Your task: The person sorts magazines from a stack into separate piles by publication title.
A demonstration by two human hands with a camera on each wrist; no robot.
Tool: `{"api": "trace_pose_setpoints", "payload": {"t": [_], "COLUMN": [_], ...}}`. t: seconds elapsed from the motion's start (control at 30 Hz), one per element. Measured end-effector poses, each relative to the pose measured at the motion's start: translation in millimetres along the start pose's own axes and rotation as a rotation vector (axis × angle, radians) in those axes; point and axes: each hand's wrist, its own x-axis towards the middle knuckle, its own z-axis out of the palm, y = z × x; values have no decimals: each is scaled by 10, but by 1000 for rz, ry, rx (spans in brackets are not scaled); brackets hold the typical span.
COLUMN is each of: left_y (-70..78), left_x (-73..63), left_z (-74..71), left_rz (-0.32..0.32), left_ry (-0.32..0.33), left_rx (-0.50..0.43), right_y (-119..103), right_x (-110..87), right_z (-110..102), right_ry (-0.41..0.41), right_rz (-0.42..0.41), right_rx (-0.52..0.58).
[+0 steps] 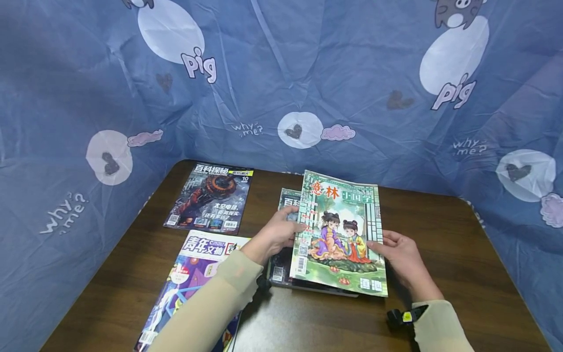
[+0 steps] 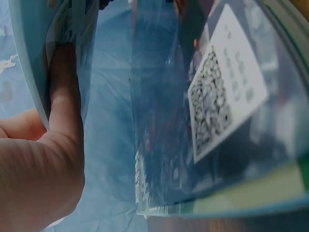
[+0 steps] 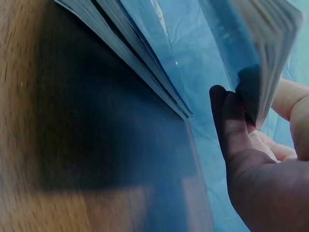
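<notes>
Green magazine (image 1: 340, 230): in both hands, above the right-of-centre part of the desk; cover toward the head camera, two cartoon figures in robes, red and white title characters.
Left hand (image 1: 278, 231): grip narrow, thumb and fingers pinching the left edge of the green magazine; thumb on the cover side.
Right hand (image 1: 403, 255): grip narrow, thumb on the front and fingers behind, pinching the right edge lower down; page edges show between them in the right wrist view.
Dark magazine (image 1: 283, 261): below the green one and largely hidden by it, top of a pile; glossy cover, white label with a QR code (image 2: 211, 104) plain in the left wrist view.
Page edges beneath (image 3: 140, 58): layered, at the pile's side; a gap shows between them and the held magazine. Number of issues cannot be told.
Purple magazine (image 1: 193, 271): near left on the desk, partly hidden by the left sleeve (image 1: 211, 303).
Space-cover magazine (image 1: 211, 198): far left, flat, just beyond the purple one; black and orange machine on its front.
Right wrist: black device (image 1: 400, 318) by the cuff.
Desk (image 1: 457, 264): dark brown wood grain, rounded far corners.
Backdrop (image 1: 272, 58): creased blue cloth behind and at both sides, printed with hearts, "pig" and "why me?".
</notes>
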Motion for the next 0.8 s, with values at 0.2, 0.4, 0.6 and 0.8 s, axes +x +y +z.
{"api": "trace_pose_setpoints", "payload": {"t": [0.2, 0.4, 0.6, 0.8], "left_y": [-29, -53, -67, -42], "left_x": [44, 111, 174, 187], "left_z": [103, 220, 328, 460], "left_rz": [3, 18, 17, 10], "left_ry": [10, 20, 20, 25], "left_rx": [21, 11, 37, 78], "right_y": [1, 25, 54, 93], "right_x": [-12, -15, 2, 16], "right_z": [-66, -162, -258, -372], "right_ry": [19, 31, 48, 58], "right_rz": [-4, 5, 19, 24], "right_rx": [-20, -43, -71, -72]}}
